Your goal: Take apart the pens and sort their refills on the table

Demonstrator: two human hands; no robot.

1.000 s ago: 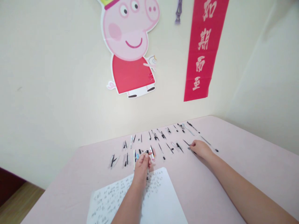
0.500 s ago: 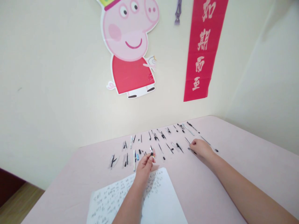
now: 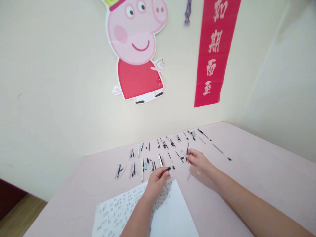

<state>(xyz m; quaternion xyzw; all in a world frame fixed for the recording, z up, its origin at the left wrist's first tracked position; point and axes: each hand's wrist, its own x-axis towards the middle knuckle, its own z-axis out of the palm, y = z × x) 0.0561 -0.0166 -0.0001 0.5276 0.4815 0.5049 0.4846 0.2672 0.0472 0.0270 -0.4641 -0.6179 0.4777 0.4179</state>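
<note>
My left hand (image 3: 159,177) is closed in a pinch above the top edge of the written sheet of paper (image 3: 180,210). A small black piece that looks like a pen cap (image 3: 169,168) sticks out from its fingertips. Farther right, my right hand (image 3: 197,159) is raised over the table, thumb and fingers closed on a thin dark pen part (image 3: 187,149) that points upward. Whether more pieces are in this hand cannot be made out. Beside its fingertips is a clear plastic piece (image 3: 183,152). A thin black refill (image 3: 179,156) lies just left of that.
Pen parts lie in two rows on the pink table (image 3: 259,184), among them a pale pen (image 3: 142,169) and a black-gripped pen (image 3: 202,133). A long thin refill (image 3: 220,150) lies behind my right hand. The wall (image 3: 61,98) rises along the back edge.
My right hand has moved left and lifted, now with a thin dark pen part upright in its fingers. Pieces once beside it are gone from that spot. My left hand has shifted slightly right and nearer.
</note>
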